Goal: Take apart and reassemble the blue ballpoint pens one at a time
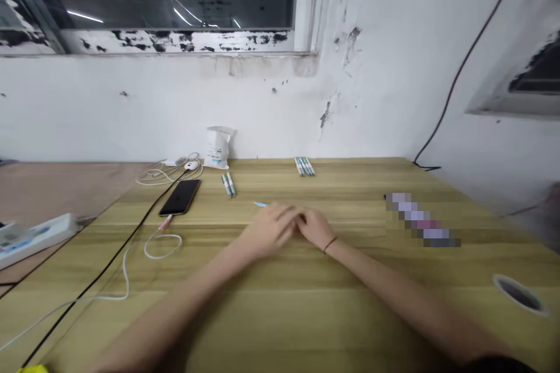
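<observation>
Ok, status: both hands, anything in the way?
Left hand and right hand together, grips hidden. Slim light-blue tip showing beyond left hand, hold unclear. Flat black rectangular phone off left, seemingly not blocking.

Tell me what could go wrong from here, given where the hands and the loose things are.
The slim light-blue item shows just past the left hand, so a small shift might knock it away. The white cable lies slack and runs to the smartphone; a snag could drag it. The two pens lie loose and could roll if bumped.
</observation>
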`<act>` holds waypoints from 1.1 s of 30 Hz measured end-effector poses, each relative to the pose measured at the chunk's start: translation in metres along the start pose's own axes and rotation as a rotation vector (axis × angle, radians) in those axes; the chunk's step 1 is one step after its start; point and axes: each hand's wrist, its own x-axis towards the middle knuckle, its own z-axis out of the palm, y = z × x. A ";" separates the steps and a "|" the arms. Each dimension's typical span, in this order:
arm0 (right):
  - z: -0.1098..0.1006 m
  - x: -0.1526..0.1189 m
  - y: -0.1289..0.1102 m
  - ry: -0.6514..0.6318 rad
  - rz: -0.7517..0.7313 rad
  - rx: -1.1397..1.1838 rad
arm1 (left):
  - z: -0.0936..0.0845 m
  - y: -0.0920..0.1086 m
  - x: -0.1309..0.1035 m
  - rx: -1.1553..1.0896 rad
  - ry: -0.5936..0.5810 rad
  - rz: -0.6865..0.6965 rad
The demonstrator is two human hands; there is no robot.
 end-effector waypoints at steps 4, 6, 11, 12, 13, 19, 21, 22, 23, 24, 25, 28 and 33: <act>-0.012 -0.009 0.016 0.102 0.000 0.224 | 0.023 -0.062 0.001 0.314 0.011 -0.151; -0.015 -0.007 0.017 0.102 -0.023 0.240 | 0.032 -0.074 -0.003 0.397 -0.023 -0.164; -0.018 -0.003 0.015 -0.011 -0.059 0.086 | 0.029 -0.073 -0.012 0.483 0.082 -0.128; -0.018 -0.003 0.015 -0.039 -0.072 0.049 | 0.027 -0.072 -0.013 0.470 0.086 -0.117; -0.017 -0.004 0.015 -0.064 -0.084 0.020 | 0.025 -0.071 -0.014 0.454 0.083 -0.109; -0.017 -0.009 0.018 -0.049 -0.161 -0.097 | 0.031 -0.064 -0.016 0.406 0.032 -0.110; -0.020 -0.010 0.019 -0.003 -0.195 -0.162 | 0.035 -0.061 -0.015 0.396 0.013 -0.147; -0.021 -0.010 0.018 0.020 -0.202 -0.180 | 0.037 -0.060 -0.015 0.388 0.008 -0.174; -0.022 -0.011 0.018 0.042 -0.205 -0.179 | 0.039 -0.059 -0.015 0.382 0.010 -0.203; -0.022 -0.011 0.017 0.062 -0.208 -0.156 | 0.040 -0.059 -0.014 0.379 0.015 -0.225; -0.022 -0.010 0.016 0.077 -0.206 -0.116 | 0.041 -0.059 -0.014 0.381 0.025 -0.239; -0.019 -0.009 0.017 0.066 -0.147 0.070 | 0.043 -0.062 -0.013 0.406 0.050 -0.231; -0.007 -0.008 0.023 0.077 0.001 0.283 | 0.042 -0.059 -0.011 0.408 0.005 -0.179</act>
